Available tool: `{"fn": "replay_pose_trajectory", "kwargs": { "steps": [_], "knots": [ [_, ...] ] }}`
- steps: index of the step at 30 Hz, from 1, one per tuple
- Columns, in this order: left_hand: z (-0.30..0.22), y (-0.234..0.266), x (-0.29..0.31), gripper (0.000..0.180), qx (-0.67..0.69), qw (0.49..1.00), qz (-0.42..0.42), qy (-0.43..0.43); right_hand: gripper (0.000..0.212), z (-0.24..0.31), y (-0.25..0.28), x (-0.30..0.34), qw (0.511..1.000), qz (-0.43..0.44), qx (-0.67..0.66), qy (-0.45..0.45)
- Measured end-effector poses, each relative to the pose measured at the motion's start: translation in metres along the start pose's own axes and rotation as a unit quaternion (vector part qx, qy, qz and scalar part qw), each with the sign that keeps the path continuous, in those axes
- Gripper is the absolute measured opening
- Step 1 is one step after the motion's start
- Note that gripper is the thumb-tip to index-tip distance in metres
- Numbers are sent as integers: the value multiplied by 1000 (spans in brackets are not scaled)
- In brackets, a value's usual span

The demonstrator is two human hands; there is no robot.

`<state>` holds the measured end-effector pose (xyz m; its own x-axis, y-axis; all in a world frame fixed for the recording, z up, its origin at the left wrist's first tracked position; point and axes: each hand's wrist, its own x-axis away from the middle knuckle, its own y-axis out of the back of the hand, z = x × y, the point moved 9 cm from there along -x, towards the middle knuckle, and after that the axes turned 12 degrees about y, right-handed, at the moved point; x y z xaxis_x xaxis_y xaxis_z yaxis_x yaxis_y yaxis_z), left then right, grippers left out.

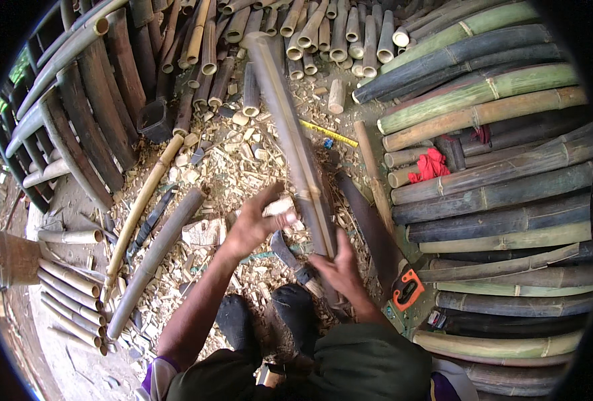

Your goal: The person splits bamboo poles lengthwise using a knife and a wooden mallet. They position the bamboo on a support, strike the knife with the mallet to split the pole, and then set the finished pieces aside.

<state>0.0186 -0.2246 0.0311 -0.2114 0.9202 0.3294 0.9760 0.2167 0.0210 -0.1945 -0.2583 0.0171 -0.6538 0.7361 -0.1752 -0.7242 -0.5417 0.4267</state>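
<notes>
A long brown split bamboo piece (296, 150) stands at a slant in front of me, its upper end smeared by motion. My right hand (340, 269) is wrapped round its lower part. Just left of the bamboo, my left hand (260, 222) is open with fingers spread, apparently holding nothing. Between my hands and my dark-covered feet lies a curved-blade knife (284, 250), its handle partly behind the bamboo. Near the fingers of my left hand, a pale chopped wood block (203, 232) rests among the chips.
A hand saw with an orange handle (409, 290) lies right of my right hand. Wood chips (243, 160) cover the ground. A yellow tape measure (330, 134) lies ahead. Bamboo poles (497, 187) are stacked at right, with red cloth (430, 165) on them. Cut bamboo tubes (340, 40) fill the back.
</notes>
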Motion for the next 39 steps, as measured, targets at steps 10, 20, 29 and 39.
{"fn": "replay_pose_trajectory", "kwargs": {
  "steps": [10, 20, 29, 39],
  "knots": [
    [102, -17, 59, 97, 68, 971, 154, 168, 71, -72, 120, 80, 970, -101, 202, -93],
    [38, 87, -3, 39, 261, 955, -130, 50, 33, -184, 157, -93, 896, -125, 425, -36],
    [24, 133, 30, 62, 144, 978, -133, 78, 64, -260, 221, -128, 903, -114, 407, -71],
    [45, 146, 120, 62, -159, 969, -150, 116, 52, 88, 359, -221, 893, -324, 235, 205]
  ]
}}
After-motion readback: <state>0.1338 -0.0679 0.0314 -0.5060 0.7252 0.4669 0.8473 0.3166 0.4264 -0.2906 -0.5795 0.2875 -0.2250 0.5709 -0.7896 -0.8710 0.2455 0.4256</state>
